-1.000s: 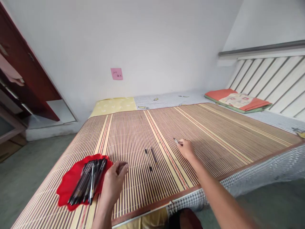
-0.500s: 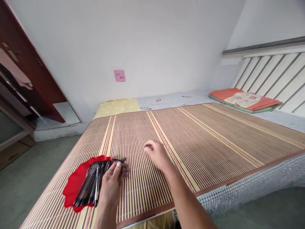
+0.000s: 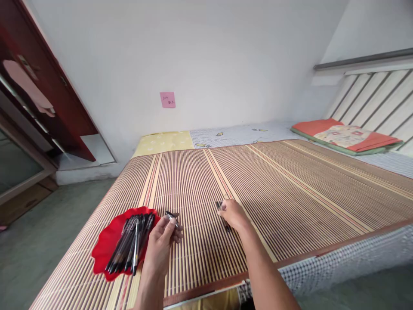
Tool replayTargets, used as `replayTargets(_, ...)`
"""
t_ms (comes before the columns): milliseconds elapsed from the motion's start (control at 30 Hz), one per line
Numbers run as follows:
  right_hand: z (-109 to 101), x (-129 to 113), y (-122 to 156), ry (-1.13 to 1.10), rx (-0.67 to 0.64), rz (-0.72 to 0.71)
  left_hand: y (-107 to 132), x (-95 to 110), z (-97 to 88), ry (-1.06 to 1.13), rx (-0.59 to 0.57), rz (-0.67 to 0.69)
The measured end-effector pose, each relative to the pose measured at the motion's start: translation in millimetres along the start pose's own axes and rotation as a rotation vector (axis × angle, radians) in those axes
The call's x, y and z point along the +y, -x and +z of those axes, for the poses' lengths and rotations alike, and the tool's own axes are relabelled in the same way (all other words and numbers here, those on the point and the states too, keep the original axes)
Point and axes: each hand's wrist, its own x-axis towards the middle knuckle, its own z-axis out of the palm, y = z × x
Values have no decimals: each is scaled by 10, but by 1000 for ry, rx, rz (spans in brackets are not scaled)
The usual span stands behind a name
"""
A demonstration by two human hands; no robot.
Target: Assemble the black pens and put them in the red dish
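Note:
A red scalloped plate (image 3: 108, 245) lies on the striped bamboo mat (image 3: 290, 189), holding several black pens (image 3: 132, 243). My left hand (image 3: 163, 247) hovers just right of the plate, fingers closed on a pen (image 3: 172, 218) whose tip sticks out above the fingers. My right hand (image 3: 234, 214) rests on the mat further right, fingers curled over two dark pens (image 3: 222, 213) lying there; whether it grips them is partly hidden.
The mat covers a bed along a white wall with a pink note (image 3: 167, 99). An orange folded pillow (image 3: 345, 137) lies at the far right. A dark red cabinet (image 3: 41, 94) stands at the left, with grey floor beside the bed.
My left hand picked up a pen next to the plate. My right hand swept left from the mat's right side, then settled on the two pens lying in the middle.

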Motion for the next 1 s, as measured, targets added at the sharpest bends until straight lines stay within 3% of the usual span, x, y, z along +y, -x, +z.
replayTargets(300, 18, 17, 15, 19, -40, -23, 27, 3, 67, -72, -32, -12)
replayTargets(367, 11, 47, -3, 40, -15, -2, 16, -28, 43, -306, -14, 62)
replayTargets(500, 7, 77, -23, 70, 6, 39, -16, -143, -31, -1030, 104, 250)
replayTargets(600, 12, 70, -25, 76, 9, 40, -38, -231, -38, -1273, 121, 259)
replayTargets(700, 15, 63, -13, 60, -13, 7, -57, -285, 15, -1293, 123, 209)
replayTargets(800, 15, 56, 9, 45, -44, -10, -73, -315, 86, -1128, 88, 196)
replayTargets(900, 23, 39, 23, 38, -47, -10, -71, -330, 135, -929, 23, 236)
replayTargets(1000, 38, 11, 20, 35, -27, 6, -46, -315, 159, -874, 26, 292)
